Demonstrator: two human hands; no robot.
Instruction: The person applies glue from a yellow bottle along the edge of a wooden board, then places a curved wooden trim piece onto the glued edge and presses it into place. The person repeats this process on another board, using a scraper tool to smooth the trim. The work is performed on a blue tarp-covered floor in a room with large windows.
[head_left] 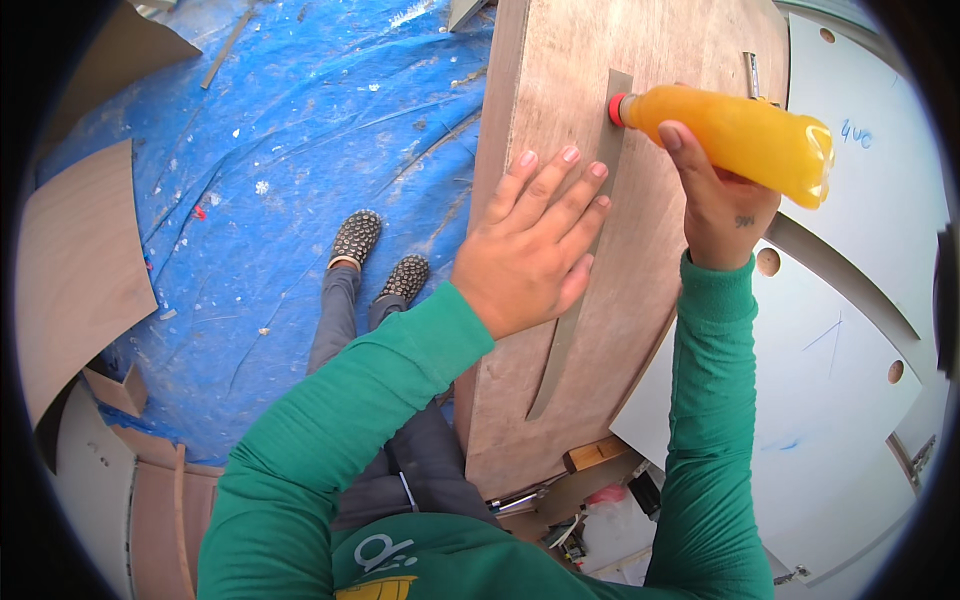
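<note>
Green sweatshirt (480,555) | right fingers (686,157) clamped round orange-filled bottle (735,130) | left fingers (548,185) apart, brown strip (556,365) beneath | bottle-handling imo; next needs steady grip

Bottle (740,135) flashing glossy highlights: smooth clear plastic, that! Cap (616,110), plastic too. Now board (545,425): bare wood, matt, grain showing. Strip (570,350), flat matt finish, material unclear. White panels (830,400) smooth, faint sheen. Over to tarp (280,270): thin plastic, creased, spattered. Sleeves (713,375) soft matt cloth, wrinkled. Trousers (430,465), matt cloth. Shoes (357,238) rough, knobbly.
</note>
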